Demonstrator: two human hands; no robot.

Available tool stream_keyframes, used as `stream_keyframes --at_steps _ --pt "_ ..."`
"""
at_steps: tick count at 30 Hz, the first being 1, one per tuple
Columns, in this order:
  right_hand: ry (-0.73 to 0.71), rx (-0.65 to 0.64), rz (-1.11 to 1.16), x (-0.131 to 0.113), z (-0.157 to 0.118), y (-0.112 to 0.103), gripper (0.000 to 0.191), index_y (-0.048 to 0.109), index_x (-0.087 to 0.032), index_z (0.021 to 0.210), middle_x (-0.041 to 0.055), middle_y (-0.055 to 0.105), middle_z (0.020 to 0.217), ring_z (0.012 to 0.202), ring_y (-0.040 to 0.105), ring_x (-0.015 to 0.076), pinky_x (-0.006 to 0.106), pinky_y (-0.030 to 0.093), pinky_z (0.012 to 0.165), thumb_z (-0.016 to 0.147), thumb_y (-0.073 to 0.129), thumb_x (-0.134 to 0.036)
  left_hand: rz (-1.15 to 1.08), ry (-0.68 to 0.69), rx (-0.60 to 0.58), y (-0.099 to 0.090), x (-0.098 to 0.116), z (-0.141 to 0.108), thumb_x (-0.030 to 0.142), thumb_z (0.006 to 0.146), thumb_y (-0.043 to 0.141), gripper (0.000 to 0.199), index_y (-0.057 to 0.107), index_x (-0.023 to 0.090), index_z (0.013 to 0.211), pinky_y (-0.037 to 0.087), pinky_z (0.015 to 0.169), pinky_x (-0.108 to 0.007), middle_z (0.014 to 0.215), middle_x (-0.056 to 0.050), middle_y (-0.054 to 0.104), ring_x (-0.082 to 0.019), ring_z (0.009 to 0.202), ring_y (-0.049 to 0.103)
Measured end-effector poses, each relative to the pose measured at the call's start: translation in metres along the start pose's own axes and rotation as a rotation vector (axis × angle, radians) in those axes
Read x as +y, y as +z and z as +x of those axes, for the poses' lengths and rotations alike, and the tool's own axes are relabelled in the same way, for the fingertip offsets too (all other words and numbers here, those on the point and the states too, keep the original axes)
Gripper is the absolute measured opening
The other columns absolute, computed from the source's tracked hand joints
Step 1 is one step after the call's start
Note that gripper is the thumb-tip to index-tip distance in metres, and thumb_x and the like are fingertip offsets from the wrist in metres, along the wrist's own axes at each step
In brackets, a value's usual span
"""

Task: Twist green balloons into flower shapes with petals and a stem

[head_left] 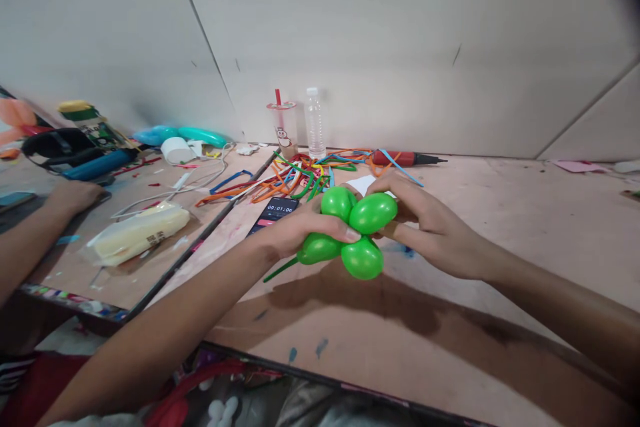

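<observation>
In the head view, a green balloon (pixel 363 260) twisted into four rounded lobes is held up over the near part of the tabletop (pixel 525 213), and a shadow is cast beneath it. The left forearm (pixel 195 307) is stretched up from the lower left, with the left hand (pixel 300 230) closed around the balloon's left side. The left thumb is laid across the front, its tip pressed near the centre where the lobes meet; the other left fingers are mostly hidden behind the lobes. From below this hand, a thin uninflated tail (pixel 281 269) is pointed down to the left.

The right forearm (pixel 555 300) is brought in from the right edge, and the back of the right hand (pixel 433 227) is partly turned to the camera. Its fingers are bent and half closed at the upper right lobe, with the forefinger arched above the thumb. The right fingertips are covered by the balloon, so what is gripped there cannot be told. Beyond the left hand, a phone (pixel 273 215) is seen lying on the tabletop.
</observation>
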State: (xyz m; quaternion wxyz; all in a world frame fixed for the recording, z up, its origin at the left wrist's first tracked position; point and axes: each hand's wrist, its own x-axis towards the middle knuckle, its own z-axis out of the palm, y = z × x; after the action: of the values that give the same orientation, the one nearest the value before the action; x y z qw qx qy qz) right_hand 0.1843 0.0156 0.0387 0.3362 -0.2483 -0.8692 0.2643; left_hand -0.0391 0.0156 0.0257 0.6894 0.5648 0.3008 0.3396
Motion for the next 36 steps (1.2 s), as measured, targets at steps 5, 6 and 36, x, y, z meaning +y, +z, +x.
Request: stream_keyframes --at_steps 5,6,36 --pt "-0.245 0.071 -0.475 0.011 -0.005 -0.002 0.040 0.052 -0.024 0.120 0.0092 0.065 0.114 0.101 0.063 0.0287 0.045 0.053 0.085 0.082 0.063 -0.018 0.047 0.000 0.048 0.004 -0.003 0.001 0.022 0.059 0.083 0.040 0.068 0.017 0.096 0.052 0.073 -0.032 0.090 -0.003 0.071 -0.021 0.082 0.067" --pt "-0.306 0.073 -0.551 0.014 -0.006 -0.003 0.048 0.049 -0.024 0.127 0.0108 0.064 0.119 0.106 0.062 0.0315 0.048 0.052 0.088 0.082 0.064 -0.019 0.025 0.014 0.057 0.006 -0.004 0.002 0.021 0.060 0.083 0.039 0.068 0.017 0.095 0.052 0.073 -0.032 0.089 -0.003 0.071 -0.021 0.081 0.067" --pt "-0.786 0.107 -0.897 0.037 -0.023 -0.006 0.028 0.061 -0.017 0.122 0.0081 0.076 0.107 0.097 0.068 0.0236 0.037 0.055 0.081 0.095 0.058 -0.022 -0.336 -0.020 0.009 0.027 -0.025 0.008 0.017 0.056 0.084 0.037 0.061 0.014 0.085 0.049 0.065 -0.024 0.074 0.002 0.060 -0.012 0.066 0.059"
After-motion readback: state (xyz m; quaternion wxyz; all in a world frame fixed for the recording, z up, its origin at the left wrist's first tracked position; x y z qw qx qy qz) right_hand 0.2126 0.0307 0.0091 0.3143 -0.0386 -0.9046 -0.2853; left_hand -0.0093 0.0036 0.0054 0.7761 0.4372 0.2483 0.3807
